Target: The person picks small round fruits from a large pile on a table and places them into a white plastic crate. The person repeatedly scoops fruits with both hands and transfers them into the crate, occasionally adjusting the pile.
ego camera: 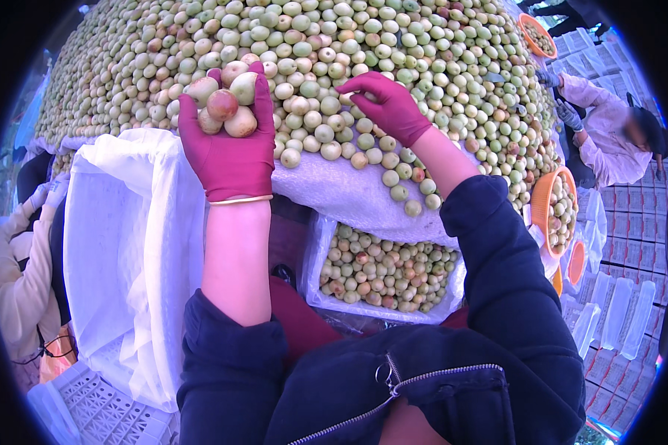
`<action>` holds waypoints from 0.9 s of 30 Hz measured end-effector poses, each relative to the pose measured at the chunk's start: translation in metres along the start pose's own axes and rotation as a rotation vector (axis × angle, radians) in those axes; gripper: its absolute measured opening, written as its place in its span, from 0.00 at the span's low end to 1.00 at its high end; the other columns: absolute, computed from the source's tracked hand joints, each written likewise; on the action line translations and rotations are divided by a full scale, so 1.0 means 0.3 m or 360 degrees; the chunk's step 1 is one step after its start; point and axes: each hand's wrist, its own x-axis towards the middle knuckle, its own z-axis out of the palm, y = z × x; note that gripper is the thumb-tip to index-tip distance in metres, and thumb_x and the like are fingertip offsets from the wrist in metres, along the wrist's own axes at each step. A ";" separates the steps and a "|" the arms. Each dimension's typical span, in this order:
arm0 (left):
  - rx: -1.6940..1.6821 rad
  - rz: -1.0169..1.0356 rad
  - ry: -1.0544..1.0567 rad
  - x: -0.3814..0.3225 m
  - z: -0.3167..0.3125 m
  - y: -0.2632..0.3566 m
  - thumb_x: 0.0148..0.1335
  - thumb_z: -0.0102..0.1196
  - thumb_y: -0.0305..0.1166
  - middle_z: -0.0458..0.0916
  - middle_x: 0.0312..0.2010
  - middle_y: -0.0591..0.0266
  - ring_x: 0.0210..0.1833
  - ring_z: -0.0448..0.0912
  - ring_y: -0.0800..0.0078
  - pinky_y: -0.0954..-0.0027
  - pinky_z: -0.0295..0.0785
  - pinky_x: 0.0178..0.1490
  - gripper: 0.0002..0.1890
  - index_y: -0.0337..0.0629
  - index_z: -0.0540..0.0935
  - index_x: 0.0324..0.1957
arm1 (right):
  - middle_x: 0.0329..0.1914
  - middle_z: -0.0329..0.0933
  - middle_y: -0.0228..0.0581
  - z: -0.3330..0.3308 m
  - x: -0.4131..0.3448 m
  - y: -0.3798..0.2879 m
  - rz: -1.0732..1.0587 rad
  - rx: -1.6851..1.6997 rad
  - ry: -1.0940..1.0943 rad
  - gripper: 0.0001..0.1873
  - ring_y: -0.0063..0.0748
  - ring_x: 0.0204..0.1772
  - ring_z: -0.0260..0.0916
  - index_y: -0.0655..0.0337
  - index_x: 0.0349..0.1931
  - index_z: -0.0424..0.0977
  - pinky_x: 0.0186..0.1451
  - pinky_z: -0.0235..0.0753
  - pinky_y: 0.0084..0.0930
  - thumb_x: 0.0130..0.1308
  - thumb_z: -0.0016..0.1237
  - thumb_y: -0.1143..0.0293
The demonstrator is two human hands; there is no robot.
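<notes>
My left hand (228,139), in a dark red glove, is turned palm up over the heap and cups several round fruits (222,104), green to reddish brown. My right hand (392,108), gloved alike, reaches palm down onto the heap of green fruits (312,119). Its thumb and fingertips close around a pale fruit (367,97), partly hidden by them. Below the hands, the white woven sheet (345,189) shows at the near edge of the heap. Nearer my lap, a lined crate (318,297) holds many such fruits.
A crate with a white liner (108,245) stands at left, beside a plastic crate (111,397). Orange baskets (541,206) of fruit stand at right. One person (607,122) works at right, another (33,256) at left. Stacked boxes (634,217) lie at far right.
</notes>
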 end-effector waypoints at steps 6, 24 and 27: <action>-0.0016 -0.0003 -0.0077 -0.022 0.019 0.010 0.68 0.52 0.44 0.69 0.62 0.52 0.74 0.57 0.45 0.50 0.72 0.67 0.25 0.36 0.70 0.59 | 0.54 0.76 0.29 0.082 -0.025 -0.041 -0.0319 -0.0578 -0.0489 0.14 0.37 0.52 0.77 0.42 0.49 0.78 0.52 0.79 0.31 0.64 0.55 0.68; 0.0000 0.0128 -0.0054 -0.047 0.047 0.072 0.66 0.53 0.44 0.73 0.57 0.53 0.71 0.61 0.44 0.47 0.72 0.67 0.22 0.39 0.73 0.54 | 0.42 0.80 0.42 0.142 -0.079 -0.163 0.0509 -0.0456 -0.0501 0.12 0.45 0.47 0.78 0.51 0.42 0.76 0.48 0.77 0.38 0.60 0.52 0.60; 0.0114 0.0218 0.0044 -0.042 0.051 0.076 0.67 0.53 0.44 0.74 0.56 0.54 0.70 0.63 0.44 0.47 0.72 0.67 0.21 0.39 0.74 0.53 | 0.40 0.80 0.41 0.142 -0.077 -0.205 0.0593 -0.0029 -0.0284 0.11 0.43 0.46 0.78 0.52 0.42 0.76 0.48 0.77 0.37 0.60 0.51 0.62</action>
